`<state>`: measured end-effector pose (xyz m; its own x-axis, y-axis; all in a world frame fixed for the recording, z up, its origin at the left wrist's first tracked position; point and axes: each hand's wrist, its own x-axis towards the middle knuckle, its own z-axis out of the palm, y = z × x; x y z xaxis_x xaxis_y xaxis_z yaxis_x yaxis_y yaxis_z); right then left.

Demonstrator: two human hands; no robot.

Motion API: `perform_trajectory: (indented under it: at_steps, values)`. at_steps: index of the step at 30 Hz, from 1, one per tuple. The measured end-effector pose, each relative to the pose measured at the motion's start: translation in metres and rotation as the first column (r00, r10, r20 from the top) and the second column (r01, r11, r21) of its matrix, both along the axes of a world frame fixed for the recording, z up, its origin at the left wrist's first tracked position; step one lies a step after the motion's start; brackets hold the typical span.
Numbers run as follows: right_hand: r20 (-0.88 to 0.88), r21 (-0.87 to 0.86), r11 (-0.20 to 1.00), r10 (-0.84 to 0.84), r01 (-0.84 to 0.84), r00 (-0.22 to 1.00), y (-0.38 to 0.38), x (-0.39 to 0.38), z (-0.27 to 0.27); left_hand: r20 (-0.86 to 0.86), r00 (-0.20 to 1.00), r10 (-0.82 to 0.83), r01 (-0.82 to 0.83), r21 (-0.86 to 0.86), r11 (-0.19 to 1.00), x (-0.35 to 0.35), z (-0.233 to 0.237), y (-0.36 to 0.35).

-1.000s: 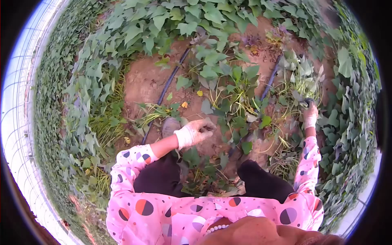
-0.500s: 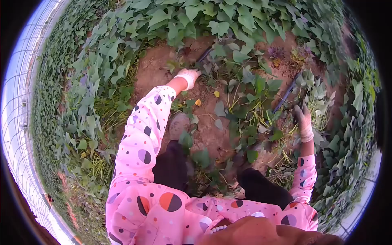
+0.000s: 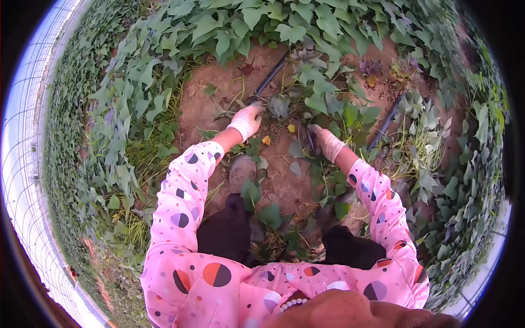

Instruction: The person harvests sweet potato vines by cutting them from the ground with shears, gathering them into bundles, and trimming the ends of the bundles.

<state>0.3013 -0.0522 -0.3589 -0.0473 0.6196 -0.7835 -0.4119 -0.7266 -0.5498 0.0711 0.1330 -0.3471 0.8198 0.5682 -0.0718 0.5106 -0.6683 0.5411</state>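
Note:
My left hand (image 3: 247, 120), in a pale glove, is low over the bare soil. Its fingers are curled around thin green vine stems (image 3: 240, 92), beside the near end of a black hose (image 3: 269, 76). To its right, my right hand (image 3: 328, 143), also gloved, is closed on a narrow dark tool (image 3: 311, 141) with a blade-like shape that points down; the fingers hide most of its handle. Broad-leaved vines (image 3: 320, 90) spread between and beyond the hands. A yellow leaf (image 3: 266, 140) lies just below my left hand.
A second stretch of black hose (image 3: 387, 123) runs through the plants on the right. Dense leafy vines (image 3: 219, 27) cover the ground ahead and on both sides. My shoe (image 3: 241, 172) stands on the reddish soil (image 3: 279, 186). Pulled pale stems (image 3: 421, 139) lie at right.
My right hand has swung left from the right-hand hose to the middle, near my left hand. My left hand has drawn slightly back and left, and more of the upper hose shows.

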Motion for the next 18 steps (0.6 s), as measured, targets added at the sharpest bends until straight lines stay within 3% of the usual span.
perform_trajectory:
  at_steps: [1, 2, 3, 5, 6, 8, 9, 11, 13, 15, 17, 18]
  values:
    - [0.001, -0.001, 1.0, -0.004, 0.004, 1.0, -0.003, 0.005, -0.012, 0.062, 0.998, -0.011, 0.002, 0.141, 0.99, 0.007, 0.009, -0.001]
    - [0.016, -0.027, 0.996, -0.081, 0.081, 0.997, -0.007, 0.01, -0.021, 0.088, 0.985, -0.146, 0.115, 0.293, 0.949, 0.018, 0.036, -0.009]
    - [0.033, -0.05, 0.986, -0.156, 0.158, 0.987, -0.009, 0.014, -0.032, 0.061, 0.934, -0.352, 0.322, 0.286, 0.902, 0.033, 0.047, -0.01]
    - [0.09, -0.033, 0.994, -0.102, 0.105, 0.991, -0.011, 0.013, -0.05, -0.04, 0.795, -0.605, 0.59, 0.282, 0.756, 0.064, 0.048, -0.027]
    - [0.124, -0.009, 0.995, -0.096, 0.098, 0.988, -0.013, 0.01, -0.054, -0.036, 0.795, -0.605, 0.589, 0.281, 0.757, 0.075, 0.047, -0.03]
    - [0.179, 0.007, 1.0, -0.007, 0.006, 0.984, -0.019, 0.01, -0.044, -0.427, 0.804, -0.413, 0.593, 0.532, 0.605, 0.094, 0.044, -0.026]
    - [0.182, 0.003, 1.0, -0.005, 0.005, 0.983, -0.019, 0.013, -0.037, -0.638, 0.723, -0.264, 0.614, 0.418, 0.669, 0.096, 0.044, -0.013]
    - [-0.039, -0.062, 0.996, 0.056, -0.058, 0.998, -0.018, 0.015, -0.025, -0.669, 0.721, -0.18, 0.544, 0.386, 0.745, 0.073, 0.022, 0.018]
    - [-0.04, -0.047, 0.996, 0.072, -0.074, 0.997, -0.016, 0.016, -0.013, -0.528, 0.83, -0.176, 0.276, 0.115, 0.954, 0.046, -0.007, 0.028]
    - [0.191, -0.005, 0.994, 0.108, -0.109, 0.976, -0.008, 0.012, -0.003, -0.558, 0.809, -0.186, 0.321, 0.154, 0.934, 0.04, 0.005, 0.02]
    - [0.15, 0.013, 0.994, 0.105, -0.108, 0.983, 0.005, 0.013, -0.008, -0.519, 0.845, -0.129, 0.139, -0.021, 0.99, 0.043, 0.016, 0.012]
    - [0.131, 0.0, 0.993, 0.115, -0.116, 0.985, 0.014, 0.013, -0.016, -0.485, 0.866, -0.118, 0.245, 0.208, 0.947, 0.044, 0.013, 0.01]
